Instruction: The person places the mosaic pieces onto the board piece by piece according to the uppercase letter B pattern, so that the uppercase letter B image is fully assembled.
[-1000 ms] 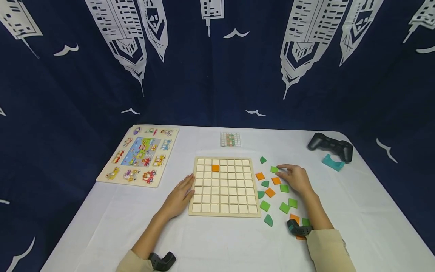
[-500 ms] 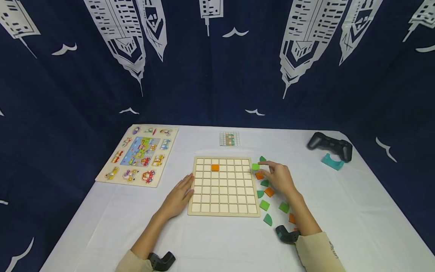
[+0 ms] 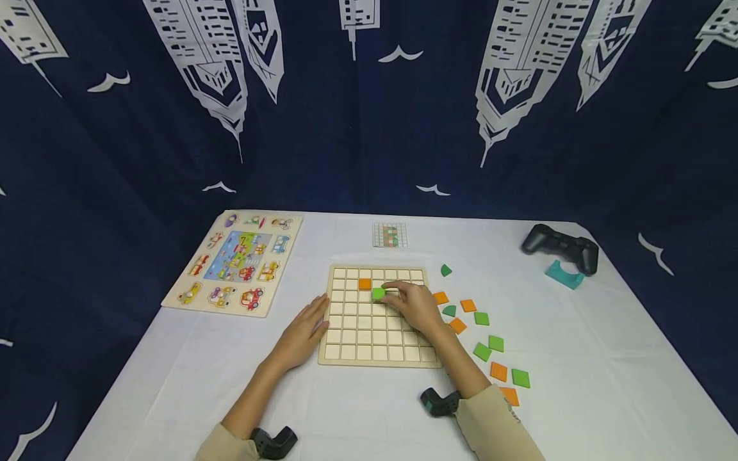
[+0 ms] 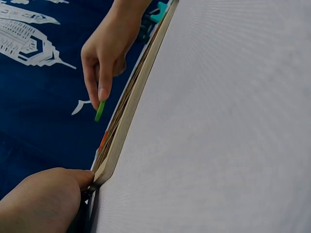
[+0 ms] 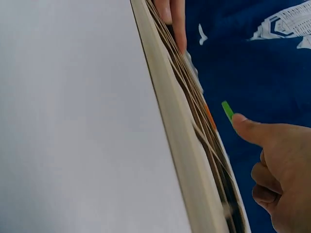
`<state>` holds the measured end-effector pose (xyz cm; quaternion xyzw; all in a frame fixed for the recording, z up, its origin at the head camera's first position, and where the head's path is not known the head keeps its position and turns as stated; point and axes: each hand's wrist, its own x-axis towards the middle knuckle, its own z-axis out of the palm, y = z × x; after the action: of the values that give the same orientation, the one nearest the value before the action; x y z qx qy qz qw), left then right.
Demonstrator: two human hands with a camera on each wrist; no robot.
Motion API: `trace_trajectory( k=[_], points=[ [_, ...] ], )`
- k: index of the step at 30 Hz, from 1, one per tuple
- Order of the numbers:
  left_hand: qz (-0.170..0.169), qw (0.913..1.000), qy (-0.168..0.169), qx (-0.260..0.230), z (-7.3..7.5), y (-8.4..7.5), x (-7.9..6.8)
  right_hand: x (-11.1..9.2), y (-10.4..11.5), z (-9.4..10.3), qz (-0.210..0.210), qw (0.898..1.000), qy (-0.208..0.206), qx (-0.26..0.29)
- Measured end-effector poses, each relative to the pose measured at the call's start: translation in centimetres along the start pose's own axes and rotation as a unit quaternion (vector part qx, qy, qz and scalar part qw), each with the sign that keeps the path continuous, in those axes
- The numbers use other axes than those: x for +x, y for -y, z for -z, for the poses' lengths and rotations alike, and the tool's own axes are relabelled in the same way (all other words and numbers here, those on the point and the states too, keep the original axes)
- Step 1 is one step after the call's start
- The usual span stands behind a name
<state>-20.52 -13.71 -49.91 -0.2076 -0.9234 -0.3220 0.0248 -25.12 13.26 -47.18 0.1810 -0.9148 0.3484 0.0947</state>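
Between thumb and finger, my right hand [image 3: 416, 306] pinches a light green square tile [image 3: 378, 294]. Both wrist views show that green tile held a little above the wooden grid board [image 3: 348, 353]. One orange square tile [image 3: 365, 283] sits in a cell near the board's top, up and left of the green one. My left hand [image 3: 300, 335] rests along the board's left edge with its fingers extended and touching the frame. In the left wrist view the right hand [image 4: 109, 46] reaches down over the board from above.
Loose orange tiles [image 3: 468, 305], green squares [image 3: 521, 378] and dark green rounded pieces [image 3: 446, 270] lie right of the board. Behind it is a small pattern card [image 3: 390, 235]. A picture puzzle [image 3: 267, 301] lies left, a black game controller [image 3: 560, 248] and teal piece [image 3: 564, 275] at the far right.
My right hand has carried the green tile leftward from the loose pieces to over the board's upper middle. My left hand stays at the left edge.
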Motion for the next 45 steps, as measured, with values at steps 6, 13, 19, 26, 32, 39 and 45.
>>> trace_trajectory(
  k=[6, 13, 19, 26, 32, 39, 45],
  points=[
    [0.005, 1.0000, 0.000, -0.001, 0.0, -0.1, 0.0, 0.8, 0.9, -1.8, -0.007, 1.000, 0.011, 0.006],
    [0.004, 1.0000, -0.004, -0.002, -0.1, 0.0, 0.0, 1.1, 1.1, -2.6, -0.004, 1.000, 0.015, 0.001],
    [0.004, 1.0000, -0.003, -0.001, 0.0, 0.0, -0.1, 1.1, 1.1, -2.7, -0.007, 1.000, 0.017, -0.006],
    [0.003, 1.0000, -0.004, -0.003, -0.1, -0.1, -0.1, 0.6, 1.1, -2.2, -0.001, 1.000, 0.014, 0.005],
    [0.003, 1.0000, -0.003, 0.000, 0.0, -0.1, -0.1, -0.9, 1.0, -0.1, 0.004, 1.000, 0.001, 0.026],
    [-0.002, 1.0000, -0.006, -0.001, 0.1, -0.1, -0.1, -3.5, -0.3, 3.9, 0.020, 0.999, -0.007, 0.048],
    [-0.004, 1.0000, -0.003, -0.001, 0.0, -0.1, -0.1, -6.9, -2.4, 7.2, 0.010, 0.999, -0.021, 0.030]
  ],
)
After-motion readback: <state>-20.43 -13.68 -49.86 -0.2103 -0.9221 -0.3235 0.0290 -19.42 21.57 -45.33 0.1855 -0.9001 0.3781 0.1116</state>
